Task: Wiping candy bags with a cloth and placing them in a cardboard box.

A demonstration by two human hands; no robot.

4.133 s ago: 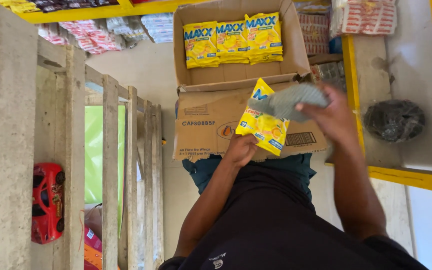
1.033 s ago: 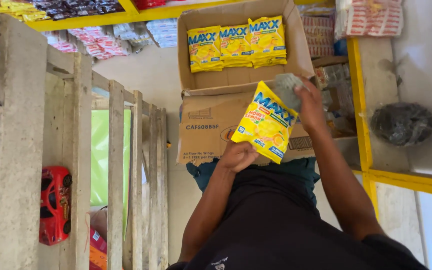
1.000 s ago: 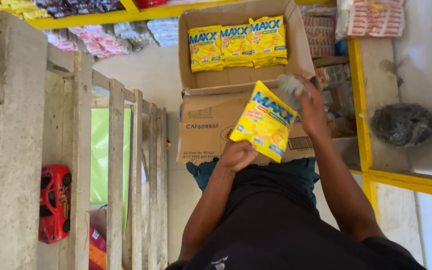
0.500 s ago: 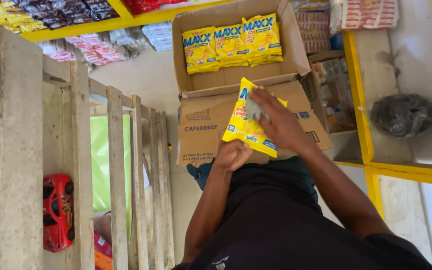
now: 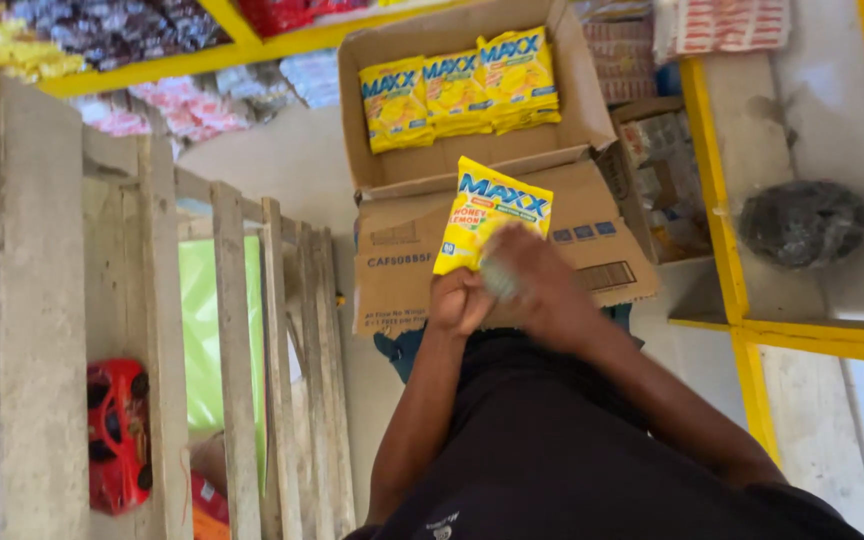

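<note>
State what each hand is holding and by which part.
The left hand grips the yellow plastic snack packet by its lower edge. The right hand presses a greyish cloth against the packet's lower front.

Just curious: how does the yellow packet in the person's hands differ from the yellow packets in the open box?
The held packet is single, gripped by the left hand, with the right hand over its lower part. The boxed packets are three in a row, untouched, inside the cardboard box. All share the same yellow and blue design.

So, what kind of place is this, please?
Probably a small shop or stockroom. An open brown cardboard box holds identical yellow snack packets, yellow-painted shelves carry more packaged goods, and the left hand holds one yellow packet.
</note>
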